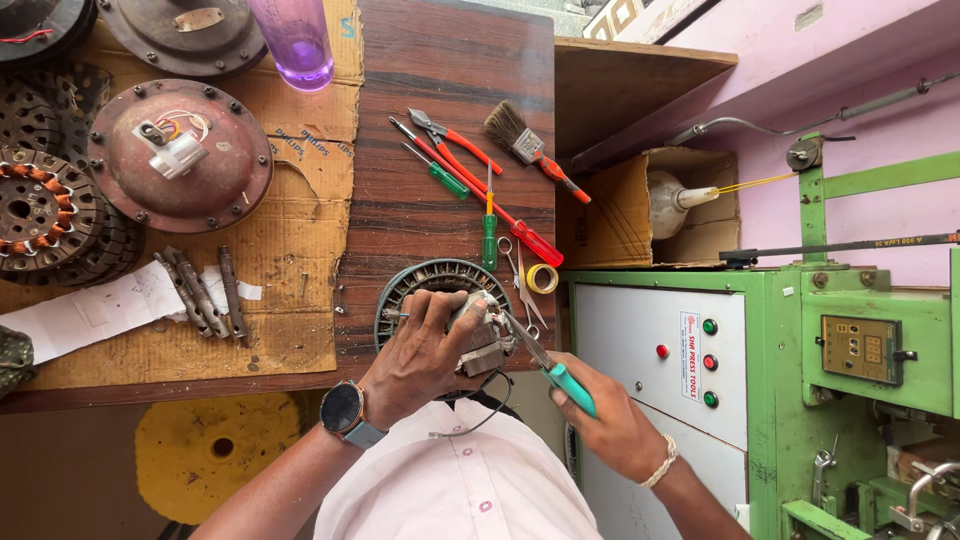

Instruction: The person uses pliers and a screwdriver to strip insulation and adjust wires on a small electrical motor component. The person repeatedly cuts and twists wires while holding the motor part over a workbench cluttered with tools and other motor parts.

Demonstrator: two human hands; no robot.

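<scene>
Head view: at lower centre of the frame, the left hand (425,350) is pressing a round grey slotted metal stator core (440,300) against the dark wooden counter (450,60), fingers wrapped over it. The right hand (605,420), fingers closed, is working a teal-handled tool (555,370) into it. Judged mid-process: the core's slots appear mostly bare, while copper-wound stators (35,205) are lying at left.

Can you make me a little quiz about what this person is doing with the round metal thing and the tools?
1. True or false: the left hand rests on the round metal part.
2. What does the right hand hold? A) paintbrush B) tool with a teal handle C) tape roll
3. Fill in: the paintbrush lies on the wooden ____.

Key: 1 true; 2 B; 3 table.
</scene>
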